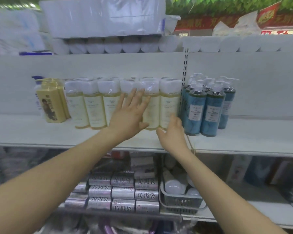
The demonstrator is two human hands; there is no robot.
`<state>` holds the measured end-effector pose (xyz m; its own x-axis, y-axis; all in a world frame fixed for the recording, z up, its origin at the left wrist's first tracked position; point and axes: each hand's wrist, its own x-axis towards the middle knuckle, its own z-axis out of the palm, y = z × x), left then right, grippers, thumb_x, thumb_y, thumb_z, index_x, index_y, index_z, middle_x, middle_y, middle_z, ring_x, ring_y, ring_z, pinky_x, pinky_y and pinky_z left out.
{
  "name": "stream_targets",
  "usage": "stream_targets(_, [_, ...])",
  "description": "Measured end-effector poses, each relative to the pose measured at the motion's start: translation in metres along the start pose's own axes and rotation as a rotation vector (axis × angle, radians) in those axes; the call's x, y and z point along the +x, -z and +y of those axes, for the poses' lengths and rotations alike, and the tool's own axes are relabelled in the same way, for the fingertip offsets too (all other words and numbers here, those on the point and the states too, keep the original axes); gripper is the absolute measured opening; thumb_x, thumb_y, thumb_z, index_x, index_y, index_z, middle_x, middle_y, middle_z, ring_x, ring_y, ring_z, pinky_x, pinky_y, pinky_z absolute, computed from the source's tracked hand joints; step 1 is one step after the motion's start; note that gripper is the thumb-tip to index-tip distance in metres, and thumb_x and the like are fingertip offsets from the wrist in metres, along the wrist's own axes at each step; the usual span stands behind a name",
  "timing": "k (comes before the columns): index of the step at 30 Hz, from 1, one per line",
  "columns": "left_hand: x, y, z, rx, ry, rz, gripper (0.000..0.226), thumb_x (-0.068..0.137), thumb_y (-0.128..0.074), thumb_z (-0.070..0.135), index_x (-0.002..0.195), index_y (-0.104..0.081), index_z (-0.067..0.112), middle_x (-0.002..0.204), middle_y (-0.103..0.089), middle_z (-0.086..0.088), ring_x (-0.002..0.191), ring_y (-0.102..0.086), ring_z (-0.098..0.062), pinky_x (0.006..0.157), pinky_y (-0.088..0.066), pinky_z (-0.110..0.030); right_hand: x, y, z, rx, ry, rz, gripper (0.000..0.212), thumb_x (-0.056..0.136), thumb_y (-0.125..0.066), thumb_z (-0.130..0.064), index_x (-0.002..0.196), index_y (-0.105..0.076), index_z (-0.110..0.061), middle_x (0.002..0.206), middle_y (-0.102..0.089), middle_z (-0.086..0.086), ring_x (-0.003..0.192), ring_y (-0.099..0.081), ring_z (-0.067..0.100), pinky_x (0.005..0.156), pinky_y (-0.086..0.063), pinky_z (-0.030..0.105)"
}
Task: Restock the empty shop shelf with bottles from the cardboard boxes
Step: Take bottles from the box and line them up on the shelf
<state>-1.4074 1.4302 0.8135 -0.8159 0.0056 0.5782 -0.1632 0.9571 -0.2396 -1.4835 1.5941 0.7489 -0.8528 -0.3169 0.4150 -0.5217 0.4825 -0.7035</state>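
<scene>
We pressed left hand (130,114), fingers (133,95) apart, on pale bottles (95,108) | right hand (172,130) touched rightmost bottle (169,102) base, its fingers' state unclear | shelf (41,132)

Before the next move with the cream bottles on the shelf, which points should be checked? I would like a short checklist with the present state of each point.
1. The cream bottles stand upright in one row: ok.
2. The left hand lies flat on the front of the row, with its fingers straight: ok.
3. The right hand has a firm hold at the foot of the rightmost one: cannot tell.
4. The blue pump bottles stand upright just right of the row: ok.
5. There is a gap between the two groups: cannot tell.
6. The shelf has bare room right of the blue ones: ok.
</scene>
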Motion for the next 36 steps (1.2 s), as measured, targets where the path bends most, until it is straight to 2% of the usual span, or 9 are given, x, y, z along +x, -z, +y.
stream_targets(3, [-0.043, 0.015, 0.016, -0.094, 0.075, -0.042, 0.094, 0.094, -0.068, 0.060, 0.168, -0.023, 0.024, 0.177, -0.016, -0.009, 0.164, -0.013, -0.032, 0.132, -0.014, -0.053, -0.034, 0.023, -0.009, -0.183, 0.164, -0.105, 0.073, 0.099, -0.067, -0.023, 0.161, -0.032, -0.010, 0.159, -0.033, 0.013, 0.143, -0.036, 0.031, 0.108, -0.034, 0.032])
stream_targets(7, [-0.095, 0.035, 0.051, -0.184, 0.121, -0.023, 0.090, 0.091, -0.075, 0.056, 0.163, -0.036, 0.019, 0.168, -0.036, -0.010, 0.153, -0.036, -0.033, 0.121, -0.034, -0.051, -0.084, 0.053, -0.014, -0.289, 0.262, -0.084, 0.065, 0.100, -0.061, -0.016, 0.159, -0.035, -0.010, 0.157, -0.038, 0.013, 0.140, -0.044, 0.032, 0.111, -0.044, 0.043])
stream_targets(10, [-0.132, 0.043, 0.085, -0.248, 0.133, -0.034, 0.089, 0.091, -0.074, 0.054, 0.163, -0.036, 0.018, 0.167, -0.039, -0.008, 0.152, -0.039, -0.032, 0.119, -0.039, -0.051, -0.129, 0.069, -0.010, -0.390, 0.290, -0.074, 0.065, 0.099, -0.061, -0.017, 0.159, -0.037, -0.011, 0.159, -0.039, 0.011, 0.141, -0.044, 0.031, 0.112, -0.045, 0.043])
stream_targets(14, [-0.185, 0.036, 0.136, -0.317, 0.123, -0.088, 0.091, 0.090, -0.073, 0.055, 0.164, -0.037, 0.017, 0.168, -0.038, -0.008, 0.153, -0.038, -0.032, 0.117, -0.042, -0.053, -0.198, 0.088, 0.017, -0.498, 0.278, -0.102, 0.070, 0.096, -0.068, -0.021, 0.159, -0.041, -0.006, 0.159, -0.044, 0.016, 0.147, -0.042, 0.033, 0.119, -0.041, 0.047])
stream_targets(20, [-0.276, 0.004, 0.226, -0.416, 0.088, -0.253, 0.090, 0.087, -0.077, 0.050, 0.161, -0.042, 0.014, 0.163, -0.043, -0.012, 0.148, -0.043, -0.036, 0.112, -0.044, -0.056, -0.296, 0.116, 0.097, -0.601, 0.146, -0.254, 0.072, 0.091, -0.070, -0.028, 0.156, -0.043, -0.009, 0.154, -0.047, 0.014, 0.140, -0.046, 0.034, 0.114, -0.043, 0.047])
stream_targets(26, [-0.347, -0.038, 0.306, -0.412, 0.086, -0.498, 0.088, 0.089, -0.071, 0.057, 0.163, -0.040, 0.018, 0.165, -0.042, -0.009, 0.149, -0.041, -0.033, 0.112, -0.044, -0.052, -0.373, 0.136, 0.212, -0.624, 0.000, -0.421, 0.069, 0.095, -0.068, -0.029, 0.156, -0.044, -0.009, 0.154, -0.049, 0.015, 0.139, -0.050, 0.035, 0.112, -0.044, 0.046])
stream_targets(29, [-0.371, -0.063, 0.345, -0.399, 0.084, -0.625, 0.090, 0.090, -0.072, 0.057, 0.164, -0.037, 0.020, 0.166, -0.039, -0.009, 0.151, -0.039, -0.033, 0.113, -0.042, -0.052, -0.400, 0.145, 0.274, -0.598, -0.098, -0.518, 0.066, 0.095, -0.066, -0.029, 0.155, -0.044, -0.010, 0.148, -0.051, 0.015, 0.130, -0.054, 0.037, 0.103, -0.047, 0.046])
stream_targets(33, [-0.399, -0.107, 0.402, -0.402, 0.137, -0.799, 0.089, 0.093, -0.069, 0.058, 0.165, -0.031, 0.023, 0.168, -0.033, -0.005, 0.153, -0.035, -0.030, 0.115, -0.042, -0.051, -0.444, 0.144, 0.357, -0.563, -0.241, -0.672, 0.064, 0.097, -0.064, -0.030, 0.154, -0.043, -0.011, 0.146, -0.049, 0.015, 0.128, -0.053, 0.039, 0.102, -0.049, 0.049])
stream_targets(36, [-0.434, -0.147, 0.449, -0.455, 0.212, -0.943, 0.086, 0.094, -0.069, 0.053, 0.164, -0.030, 0.022, 0.166, -0.031, -0.005, 0.150, -0.035, -0.031, 0.110, -0.046, -0.053, -0.484, 0.133, 0.420, -0.527, -0.365, -0.802, 0.058, 0.100, -0.062, -0.032, 0.150, -0.044, -0.009, 0.148, -0.046, 0.017, 0.126, -0.055, 0.041, 0.097, -0.052, 0.049])
